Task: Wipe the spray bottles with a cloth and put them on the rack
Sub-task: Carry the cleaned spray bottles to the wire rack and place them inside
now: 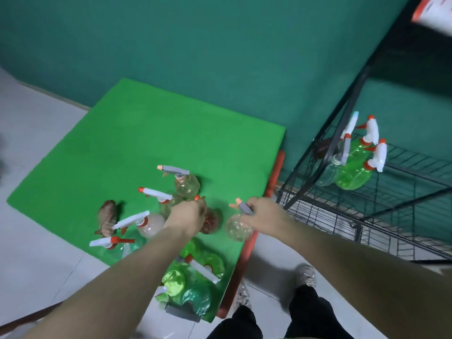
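Several spray bottles stand and lie on a low table covered in green cloth [151,133]. My right hand [263,214] grips the grey trigger head of a clear bottle [238,227] near the table's right edge. My left hand [187,216] is curled around the top of a reddish-brown bottle [211,221], whose orange nozzle pokes out above my fingers. A crumpled brown cloth [107,220] lies on the table to the left. On the black wire rack [403,182] at the right stand three bottles, two green [352,174] and one clear [330,171].
More bottles stand around my hands: a clear one with a grey head [187,184], white-headed ones [150,225], and green ones lying at the near edge [190,280]. A teal wall is behind. My shoes [305,275] stand on pale floor tiles.
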Demonstrator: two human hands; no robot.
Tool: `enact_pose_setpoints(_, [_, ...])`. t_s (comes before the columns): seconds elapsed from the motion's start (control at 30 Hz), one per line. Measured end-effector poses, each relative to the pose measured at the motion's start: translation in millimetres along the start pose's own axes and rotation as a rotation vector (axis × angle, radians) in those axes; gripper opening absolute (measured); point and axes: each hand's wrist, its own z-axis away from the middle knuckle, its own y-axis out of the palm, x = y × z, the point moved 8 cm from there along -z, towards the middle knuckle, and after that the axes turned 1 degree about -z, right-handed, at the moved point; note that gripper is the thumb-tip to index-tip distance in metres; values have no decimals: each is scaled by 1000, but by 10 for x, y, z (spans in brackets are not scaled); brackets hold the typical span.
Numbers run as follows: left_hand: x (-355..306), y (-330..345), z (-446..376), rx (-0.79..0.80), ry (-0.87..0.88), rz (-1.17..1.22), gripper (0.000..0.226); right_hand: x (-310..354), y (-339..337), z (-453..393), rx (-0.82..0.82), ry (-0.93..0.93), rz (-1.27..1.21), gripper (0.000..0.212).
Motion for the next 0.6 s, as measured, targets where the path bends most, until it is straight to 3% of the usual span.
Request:
enact_pose_setpoints(0.17, [-732,-330,130,-11,246,-6,33,-342,-701,440,-119,106,-84,30])
enact_pose_setpoints(0.33, [-1772,-773,430,-76,492,20,30,-736,-1406,1032,-313,191,-138,23])
enact_pose_setpoints(0.6, [-3137,-916,667,-155,722,63,23,-1521,-2159,1754,-482,318,-207,17])
